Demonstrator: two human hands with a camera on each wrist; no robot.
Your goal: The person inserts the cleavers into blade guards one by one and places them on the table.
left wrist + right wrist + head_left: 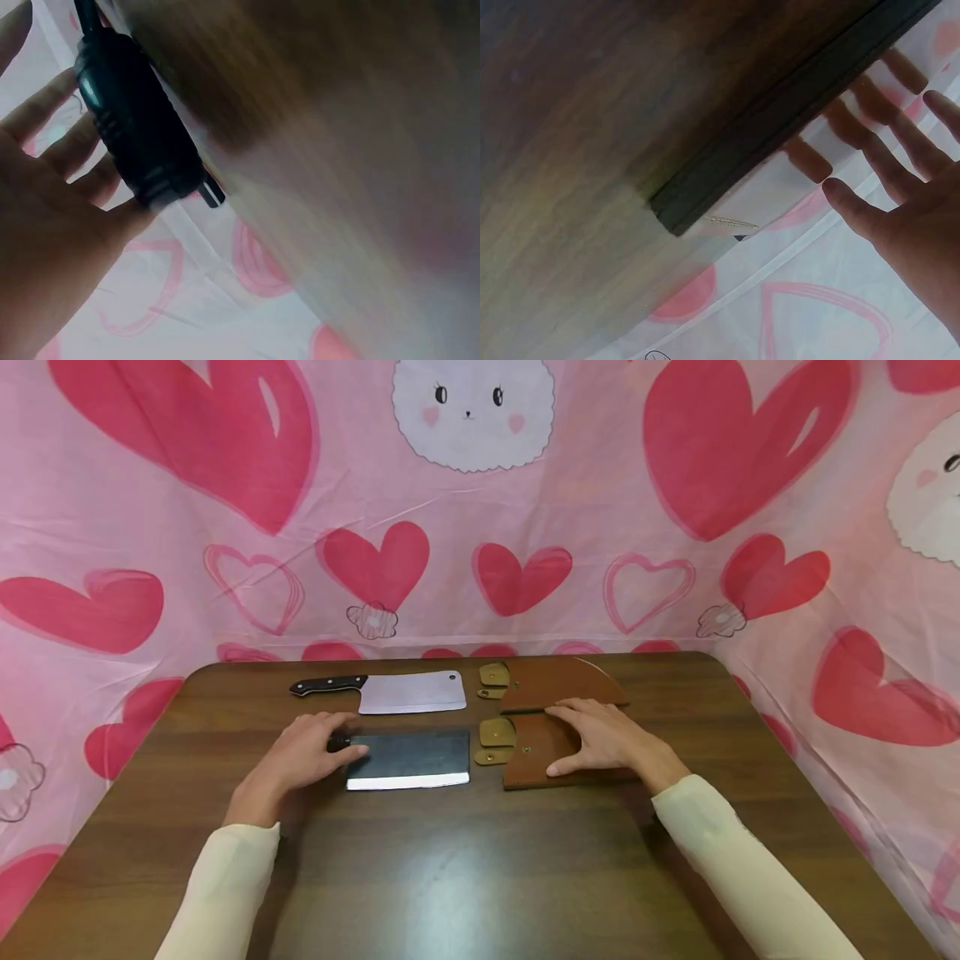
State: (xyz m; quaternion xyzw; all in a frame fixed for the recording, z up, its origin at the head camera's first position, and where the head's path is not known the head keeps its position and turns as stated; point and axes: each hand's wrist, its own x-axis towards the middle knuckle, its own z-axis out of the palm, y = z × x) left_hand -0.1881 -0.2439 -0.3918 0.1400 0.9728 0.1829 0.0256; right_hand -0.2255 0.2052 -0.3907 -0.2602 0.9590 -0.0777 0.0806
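1. Hands are placed on two things: the left hand (303, 760) lies over the black handle (339, 743) of the dark cleaver (408, 760), and the right hand (600, 735) lies flat on the near brown sheath (536, 760).
2. The left grip is seen with loose, nearly straight fingers (56, 112) beside the handle (135, 127); a clenched hold is not yet shown. The right grip is released, with fingers (877, 97) spread and only pressing on the sheath.
3. The dark cleaver is lying flat on the counter (465, 868), its blade just right of the left grip and its bright edge turned toward the person. The snap tabs (495, 739) of the near sheath are found just left of the right grip, close to the blade end.
4. For a good hold, the handle should probably be wrapped fully before any lifting, with fingers kept behind the blade.
5. The sheath is best kept pressed down, so that it is not pushed away; the right fingers should be held off its open side.
6. Beyond both grips, a silver cleaver (408, 692) and a second sheath (558, 683) are lying; they should not be disturbed.
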